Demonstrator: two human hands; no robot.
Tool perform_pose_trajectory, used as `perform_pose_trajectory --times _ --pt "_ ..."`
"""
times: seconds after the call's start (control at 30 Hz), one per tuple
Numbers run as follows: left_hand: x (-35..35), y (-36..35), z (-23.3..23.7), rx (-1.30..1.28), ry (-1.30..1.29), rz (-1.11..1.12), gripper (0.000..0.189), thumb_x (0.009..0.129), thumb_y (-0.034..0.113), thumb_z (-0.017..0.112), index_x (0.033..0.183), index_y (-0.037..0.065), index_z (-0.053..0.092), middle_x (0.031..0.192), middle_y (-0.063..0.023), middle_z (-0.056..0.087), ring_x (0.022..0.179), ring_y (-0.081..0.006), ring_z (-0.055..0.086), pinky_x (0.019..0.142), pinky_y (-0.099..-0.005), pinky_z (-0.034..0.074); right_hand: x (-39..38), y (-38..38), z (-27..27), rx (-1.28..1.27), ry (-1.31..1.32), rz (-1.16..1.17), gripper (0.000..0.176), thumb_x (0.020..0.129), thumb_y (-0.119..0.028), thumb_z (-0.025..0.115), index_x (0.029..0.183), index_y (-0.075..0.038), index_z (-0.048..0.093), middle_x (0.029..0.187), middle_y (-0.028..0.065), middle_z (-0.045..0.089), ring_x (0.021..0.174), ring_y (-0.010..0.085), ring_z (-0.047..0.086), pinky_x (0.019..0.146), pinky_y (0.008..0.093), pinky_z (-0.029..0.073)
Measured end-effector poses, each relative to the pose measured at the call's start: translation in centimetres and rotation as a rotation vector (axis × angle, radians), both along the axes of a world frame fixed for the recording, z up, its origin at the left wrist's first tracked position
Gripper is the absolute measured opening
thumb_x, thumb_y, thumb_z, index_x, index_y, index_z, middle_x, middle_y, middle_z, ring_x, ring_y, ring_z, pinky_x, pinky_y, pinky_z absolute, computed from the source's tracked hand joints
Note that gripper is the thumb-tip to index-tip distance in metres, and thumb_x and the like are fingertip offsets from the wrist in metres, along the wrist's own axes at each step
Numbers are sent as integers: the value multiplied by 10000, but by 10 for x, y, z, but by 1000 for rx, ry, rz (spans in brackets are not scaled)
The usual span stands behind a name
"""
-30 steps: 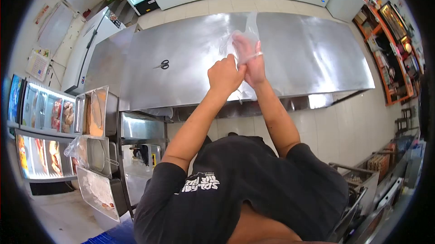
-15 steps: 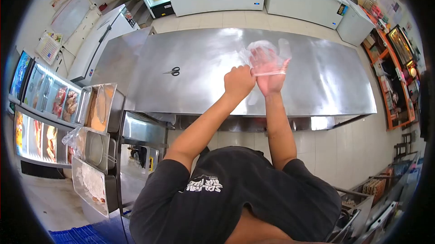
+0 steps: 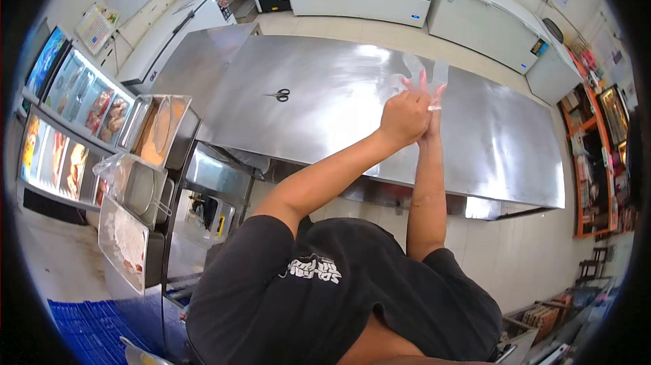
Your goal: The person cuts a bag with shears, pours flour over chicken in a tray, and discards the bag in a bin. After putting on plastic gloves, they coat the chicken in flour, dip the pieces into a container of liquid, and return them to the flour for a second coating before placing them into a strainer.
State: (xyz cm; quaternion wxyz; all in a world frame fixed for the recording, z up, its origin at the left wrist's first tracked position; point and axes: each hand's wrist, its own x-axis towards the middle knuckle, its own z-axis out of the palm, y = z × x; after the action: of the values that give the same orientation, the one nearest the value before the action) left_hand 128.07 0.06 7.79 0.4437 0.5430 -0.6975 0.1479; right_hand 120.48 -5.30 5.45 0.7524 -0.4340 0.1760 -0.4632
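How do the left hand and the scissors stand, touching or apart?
Apart. The head view shows bare tabletop between the scissors and the left hand, which is over by the plastic glove.

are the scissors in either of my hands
No, the scissors lie on the steel table, apart from both the left hand and the right hand.

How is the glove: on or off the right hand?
The glove is partly on: its clear tips extend past the fingers of the right hand.
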Motion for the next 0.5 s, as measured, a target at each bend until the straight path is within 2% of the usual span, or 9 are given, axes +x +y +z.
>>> perform_pose_trajectory --times 0.07,0.17,0.27,0.37,0.4,0.5 --pt "-3 4 -4 -94 48 -68 119 743 167 607 752 57 561 668 -89 557 586 -264 554 471 -374 441 -4 -5 -7 -13 13 62 813 812 -761 182 1451 -260 148 1331 124 414 1156 297 430 981 428 352" --pt "-10 19 -3 -151 10 -116 106 731 160 624 745 78 558 699 -77 559 592 -244 548 463 -351 432 -4 -12 -9 99 5 64 799 803 -765 232 1425 -265 242 1317 120 429 1144 329 435 964 468 360" --pt "-1 19 -17 -199 -123 -160 125 735 180 623 741 78 551 727 -66 561 601 -227 549 447 -336 428 -3 -10 3 210 -279 71 791 793 -757 311 1403 -254 278 1375 105 369 1174 381 406 955 506 351" --pt "16 6 -15 29 -212 253 154 733 213 621 739 72 561 699 -58 558 607 -216 552 447 -331 439 -8 -13 7 196 -602 119 792 776 -744 379 1401 -279 236 1452 85 246 1231 423 347 975 546 315" --pt "19 11 -12 92 -133 240 138 727 192 589 730 55 573 673 -65 575 623 -224 568 464 -345 459 -7 -11 10 172 -632 55 798 776 -737 390 1408 -288 205 1464 72 214 1259 424 302 989 553 295" --pt "3 15 -30 255 -213 173 122 708 164 567 720 44 589 656 -91 598 645 -249 584 485 -367 474 -3 -11 19 93 -657 -81 823 776 -721 413 1427 -304 130 1490 35 147 1329 410 179 1032 562 235"
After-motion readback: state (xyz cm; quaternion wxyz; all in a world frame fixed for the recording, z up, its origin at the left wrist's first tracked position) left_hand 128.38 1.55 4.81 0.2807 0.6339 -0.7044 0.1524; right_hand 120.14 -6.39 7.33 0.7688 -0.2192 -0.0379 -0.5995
